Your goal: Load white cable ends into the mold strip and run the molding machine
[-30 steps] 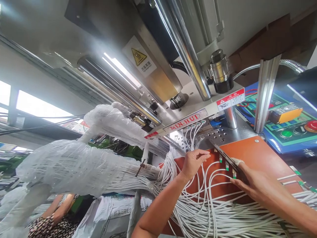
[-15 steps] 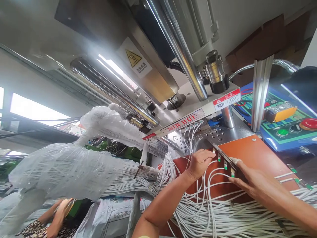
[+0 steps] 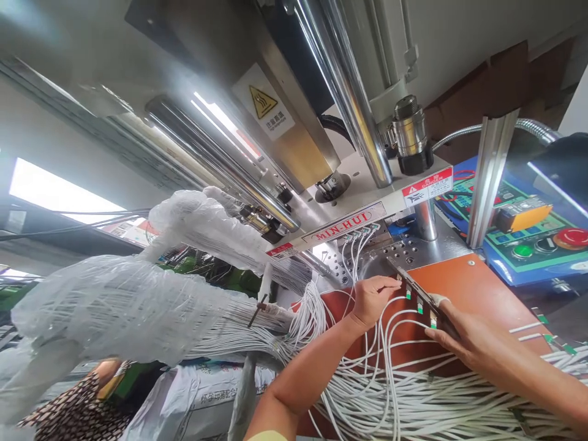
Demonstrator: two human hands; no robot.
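Note:
My right hand (image 3: 459, 331) grips a dark metal bar (image 3: 416, 286), tilted over the orange-brown board (image 3: 445, 278). White cables with small green connector ends (image 3: 419, 307) sit in a row along the bar's edge. At the bar's far end, my left hand (image 3: 374, 300) is closed in a pinch on a cable end, partly hidden by the fingers. A pale wrap covers a finger of my right hand. Below both hands, a mass of white cables (image 3: 413, 398) spreads over the board.
Overhead hangs the press plate (image 3: 342, 226) between steel columns. More cables enter the press's metal bed (image 3: 399, 251). A control panel (image 3: 528, 248) with a red button stands right. Plastic-wrapped cable bundles (image 3: 114, 306) lie left. Another person's patterned sleeve (image 3: 78, 398) shows lower left.
The view has shifted slightly, so the press appears a little farther right. My hands keep nearly the same hold on the bar and cable end. The other person's arm at lower left has moved.

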